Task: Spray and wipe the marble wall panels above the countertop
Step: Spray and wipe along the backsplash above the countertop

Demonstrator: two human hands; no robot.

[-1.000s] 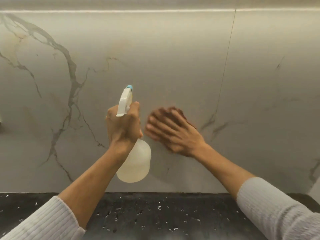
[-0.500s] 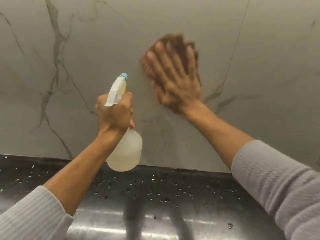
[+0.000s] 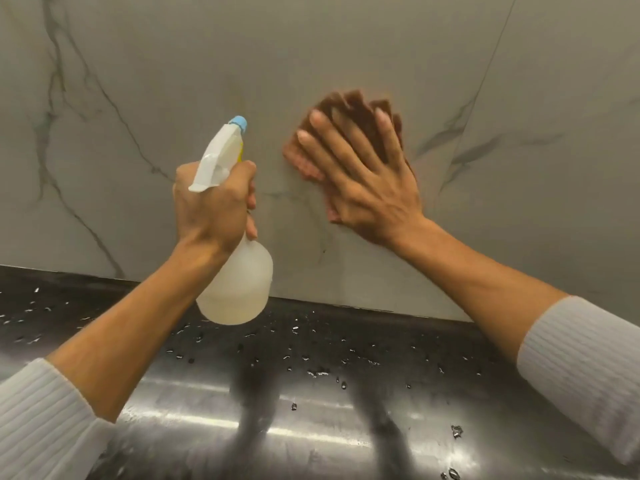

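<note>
Grips the spray bottle (image 3: pixel 239 289) round its neck with the left hand (image 3: pixel 214 202), fingers curled at the trigger. Aims the nozzle (image 3: pixel 239 122) at the marble wall panel (image 3: pixel 277 46), which rises from the back edge of the countertop (image 3: pixel 311 427). Holds it raised above the countertop, probably so another burst needs no fresh reach. Presses a brown cloth (image 3: pixel 349 98) flat to the panel with the right hand (image 3: pixel 367 188), well above the countertop, fingers straight and spread — likely to load the whole cloth evenly. Blurred at the cloth's edges, so seemingly mid-stroke. Shows droplets (image 3: pixel 318 372) scattered on the countertop below — overspray, by the look.
</note>
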